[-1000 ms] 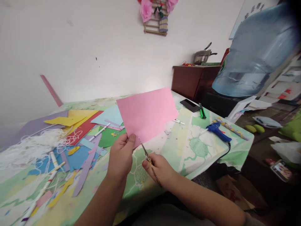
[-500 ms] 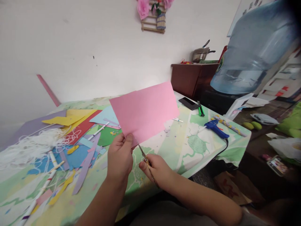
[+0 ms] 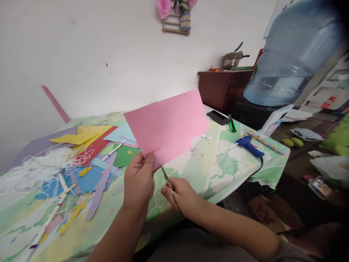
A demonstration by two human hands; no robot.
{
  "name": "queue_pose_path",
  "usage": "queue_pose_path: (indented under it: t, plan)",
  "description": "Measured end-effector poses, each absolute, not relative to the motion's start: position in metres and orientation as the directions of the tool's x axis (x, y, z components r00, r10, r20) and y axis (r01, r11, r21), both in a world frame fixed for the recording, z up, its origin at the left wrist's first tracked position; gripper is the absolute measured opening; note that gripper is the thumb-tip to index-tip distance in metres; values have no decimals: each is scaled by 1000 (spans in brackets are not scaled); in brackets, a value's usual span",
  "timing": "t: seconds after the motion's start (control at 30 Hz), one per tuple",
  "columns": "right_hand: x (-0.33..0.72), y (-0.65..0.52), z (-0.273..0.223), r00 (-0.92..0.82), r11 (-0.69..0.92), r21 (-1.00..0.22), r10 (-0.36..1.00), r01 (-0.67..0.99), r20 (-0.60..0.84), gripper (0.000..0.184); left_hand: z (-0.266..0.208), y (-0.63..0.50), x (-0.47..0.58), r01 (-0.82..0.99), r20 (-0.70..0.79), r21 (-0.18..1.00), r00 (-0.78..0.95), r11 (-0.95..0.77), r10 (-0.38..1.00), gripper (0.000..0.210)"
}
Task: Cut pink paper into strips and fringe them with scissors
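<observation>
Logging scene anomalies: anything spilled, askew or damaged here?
White string lies loosely tangled at left, partly over red paper, not wound up. Paper scraps litter the tablecloth. The pink sheet in the left hand has an uneven lower-right edge; its left edge looks straight.

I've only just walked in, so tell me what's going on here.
A person holds a sheet of pink paper above the table, its lower left corner pinched in the left hand. The right hand grips scissors, their tips at the paper's lower edge, close to the left hand. Coloured paper and white string lie to the left, a blue glue gun to the right.
</observation>
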State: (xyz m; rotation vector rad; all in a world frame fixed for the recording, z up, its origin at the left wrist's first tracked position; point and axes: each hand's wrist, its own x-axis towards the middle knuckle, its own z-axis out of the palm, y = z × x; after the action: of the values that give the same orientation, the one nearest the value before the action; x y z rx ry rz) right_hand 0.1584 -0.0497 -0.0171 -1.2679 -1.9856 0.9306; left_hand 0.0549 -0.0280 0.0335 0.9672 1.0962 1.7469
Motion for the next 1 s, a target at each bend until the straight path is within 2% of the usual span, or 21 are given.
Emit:
queue_pose_path:
  t: [0.33, 0.53, 0.73, 1.0]
  plan:
    - [154, -55, -22, -357, 296, -820, 926, 490, 121, 44, 34, -31, 46, -15, 203, 975, -331, -220, 922, 14]
    - [150, -57, -23, -355, 294, -816, 928, 498, 118, 43, 33, -32, 47, -100, 227, 958, -309, -269, 923, 13]
    - [147, -56, -26, -382, 283, -829, 920, 482, 93, 43, 30, -32, 44, -97, 254, 950, -307, -296, 917, 10]
    - [149, -53, -29, -382, 183, -877, 924, 444, 0, 42, 33, -29, 42, -171, 231, 943, -279, -285, 932, 11]
